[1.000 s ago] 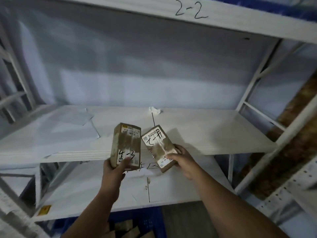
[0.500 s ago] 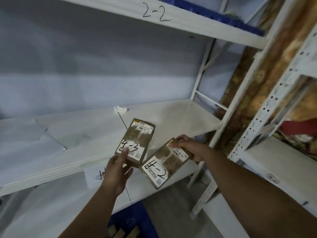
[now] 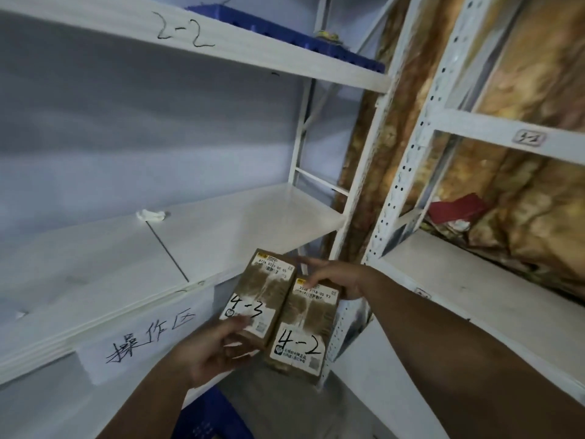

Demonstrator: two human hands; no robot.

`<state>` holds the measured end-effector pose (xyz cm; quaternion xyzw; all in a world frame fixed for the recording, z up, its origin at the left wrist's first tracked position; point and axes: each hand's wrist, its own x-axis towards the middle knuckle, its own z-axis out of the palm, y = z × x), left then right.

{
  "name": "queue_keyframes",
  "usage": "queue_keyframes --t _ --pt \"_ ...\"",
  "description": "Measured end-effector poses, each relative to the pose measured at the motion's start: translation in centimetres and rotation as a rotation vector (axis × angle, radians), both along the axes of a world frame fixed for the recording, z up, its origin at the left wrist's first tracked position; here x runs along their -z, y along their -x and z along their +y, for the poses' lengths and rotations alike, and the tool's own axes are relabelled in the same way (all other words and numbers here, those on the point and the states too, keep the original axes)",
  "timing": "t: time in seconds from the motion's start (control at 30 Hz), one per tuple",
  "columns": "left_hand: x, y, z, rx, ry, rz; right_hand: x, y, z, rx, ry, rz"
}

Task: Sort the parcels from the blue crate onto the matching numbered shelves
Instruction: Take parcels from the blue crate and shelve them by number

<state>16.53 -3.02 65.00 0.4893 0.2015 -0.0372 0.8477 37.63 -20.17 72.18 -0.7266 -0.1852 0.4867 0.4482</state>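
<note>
Two small brown parcels are held side by side in front of the white shelving. The parcel marked 4-3 (image 3: 261, 291) is gripped at its lower end by my left hand (image 3: 215, 351), thumb on its label. The parcel marked 4-2 (image 3: 305, 327) sits to its right, and my right hand (image 3: 335, 275) holds it by the top end. A shelf edge overhead reads 2-2 (image 3: 185, 34). The blue crate (image 3: 205, 416) shows only as a corner at the bottom, under my left forearm.
The white middle shelf (image 3: 221, 229) carries a crumpled white scrap (image 3: 151, 215). A paper sign with handwritten characters (image 3: 148, 337) hangs below its edge. To the right stands a second white rack (image 3: 468, 280) with red and brownish clutter (image 3: 456, 210). Another blue crate (image 3: 285, 33) sits on the top shelf.
My view has swung right, bringing the second rack into sight. The 4-2 parcel has turned from tilted to upright and now lies against the 4-3 parcel.
</note>
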Motion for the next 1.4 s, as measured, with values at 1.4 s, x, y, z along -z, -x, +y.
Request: queue_keyframes --t 1.4 --pt "0.0 -20.3 -46.2 0.388 -0.387 -0.167 4.4 -5.7 -52.6 0.943 -0.425 -0.153"
